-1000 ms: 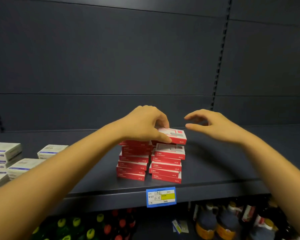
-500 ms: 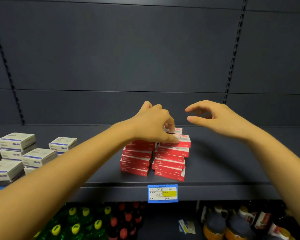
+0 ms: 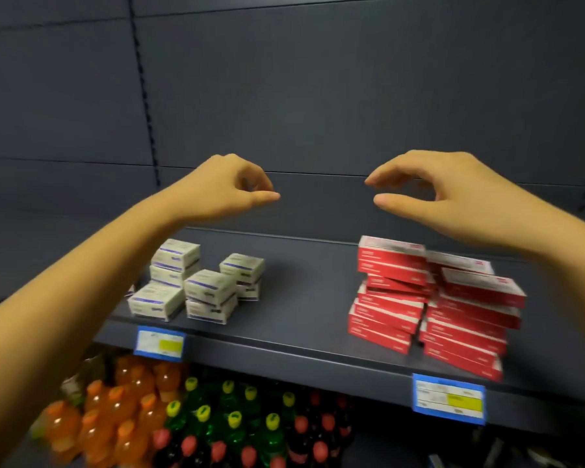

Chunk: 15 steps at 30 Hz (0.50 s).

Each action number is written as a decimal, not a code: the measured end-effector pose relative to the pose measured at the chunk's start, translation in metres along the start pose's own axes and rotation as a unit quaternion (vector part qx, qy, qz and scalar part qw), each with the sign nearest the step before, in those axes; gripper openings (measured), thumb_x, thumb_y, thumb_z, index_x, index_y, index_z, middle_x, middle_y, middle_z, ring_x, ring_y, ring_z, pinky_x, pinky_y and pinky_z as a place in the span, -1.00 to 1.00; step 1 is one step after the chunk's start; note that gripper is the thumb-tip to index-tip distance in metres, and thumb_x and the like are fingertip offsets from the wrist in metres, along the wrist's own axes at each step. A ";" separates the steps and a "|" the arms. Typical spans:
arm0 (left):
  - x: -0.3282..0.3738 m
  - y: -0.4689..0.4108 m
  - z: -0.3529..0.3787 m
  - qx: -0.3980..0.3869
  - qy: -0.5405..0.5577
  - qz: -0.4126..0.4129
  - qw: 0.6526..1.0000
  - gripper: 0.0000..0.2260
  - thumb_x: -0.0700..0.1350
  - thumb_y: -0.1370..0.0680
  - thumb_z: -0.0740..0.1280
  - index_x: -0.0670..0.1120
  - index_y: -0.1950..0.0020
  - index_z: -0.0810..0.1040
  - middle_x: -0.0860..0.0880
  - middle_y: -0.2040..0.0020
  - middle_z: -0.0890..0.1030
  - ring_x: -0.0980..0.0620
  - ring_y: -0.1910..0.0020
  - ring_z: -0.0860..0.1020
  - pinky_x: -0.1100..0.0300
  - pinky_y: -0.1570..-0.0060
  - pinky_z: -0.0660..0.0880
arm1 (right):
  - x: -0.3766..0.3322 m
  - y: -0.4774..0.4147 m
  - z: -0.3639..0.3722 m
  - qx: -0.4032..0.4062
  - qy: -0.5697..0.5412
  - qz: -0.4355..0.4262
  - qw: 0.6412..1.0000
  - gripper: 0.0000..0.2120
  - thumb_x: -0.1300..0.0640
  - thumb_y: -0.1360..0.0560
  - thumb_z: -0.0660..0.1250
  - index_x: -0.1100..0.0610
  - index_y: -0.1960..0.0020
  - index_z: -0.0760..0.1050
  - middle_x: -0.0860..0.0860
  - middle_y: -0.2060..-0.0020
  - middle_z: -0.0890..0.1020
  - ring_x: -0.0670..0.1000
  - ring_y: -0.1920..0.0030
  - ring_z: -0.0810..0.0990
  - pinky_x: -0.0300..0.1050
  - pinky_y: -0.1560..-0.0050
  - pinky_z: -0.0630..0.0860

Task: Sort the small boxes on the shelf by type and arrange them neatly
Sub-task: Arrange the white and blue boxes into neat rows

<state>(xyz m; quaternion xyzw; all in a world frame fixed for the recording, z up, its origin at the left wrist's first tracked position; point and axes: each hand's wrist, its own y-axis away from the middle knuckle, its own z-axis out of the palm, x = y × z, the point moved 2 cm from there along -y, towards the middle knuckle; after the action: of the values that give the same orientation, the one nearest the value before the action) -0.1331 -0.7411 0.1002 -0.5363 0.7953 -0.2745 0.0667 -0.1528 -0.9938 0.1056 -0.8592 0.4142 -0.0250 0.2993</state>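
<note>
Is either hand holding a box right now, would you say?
No, the left hand and right hand both hover empty above the shelf.

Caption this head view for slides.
Left hand and right hand hover empty over white boxes and red boxes on a shelf.

Dark shelf (image 3: 301,298); white boxes (image 3: 196,285) stacked at left; red boxes (image 3: 433,305) in two stacks at right.

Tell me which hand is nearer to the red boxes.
Right. The right hand hovers above the red boxes; the left hand is off to their left, above the white boxes.
</note>
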 end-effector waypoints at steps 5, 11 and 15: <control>-0.071 0.025 -0.023 -0.041 0.016 -0.046 0.998 -0.72 0.08 -0.48 0.31 -0.06 -0.07 0.62 -0.02 0.01 0.65 0.05 0.08 0.59 0.23 0.07 0.50 | -0.047 -0.035 0.039 -0.011 -0.008 -0.033 0.999 -0.69 -0.17 -0.41 0.20 -0.16 -0.11 0.51 -0.28 -0.02 0.58 -0.23 -0.07 0.52 -0.21 -0.07 0.44; -0.143 0.041 -0.029 -0.144 0.071 -0.028 0.987 -0.63 0.25 -0.35 0.31 0.09 -0.05 0.60 0.19 0.04 0.64 0.24 0.05 0.59 0.31 0.00 0.53 | -0.083 -0.076 0.102 -0.043 -0.023 -0.004 0.999 -0.66 -0.23 -0.35 0.18 -0.18 -0.06 0.51 -0.28 0.02 0.60 -0.23 -0.04 0.54 -0.15 0.04 0.46; -0.175 0.046 -0.015 -0.215 0.154 0.017 0.964 -0.59 0.28 -0.30 0.32 0.15 -0.08 0.56 0.22 -0.02 0.61 0.28 -0.01 0.56 0.42 0.00 0.50 | -0.095 -0.083 0.135 -0.076 -0.030 0.036 0.996 -0.61 -0.31 -0.31 0.19 -0.18 -0.04 0.52 -0.27 0.06 0.62 -0.21 -0.01 0.56 -0.11 -0.02 0.51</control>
<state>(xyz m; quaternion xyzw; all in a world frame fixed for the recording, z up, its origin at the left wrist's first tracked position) -0.1037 -0.5679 0.0563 -0.4752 0.8456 -0.1749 -0.1691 -0.1180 -0.8182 0.0584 -0.8644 0.4366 0.0433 0.2457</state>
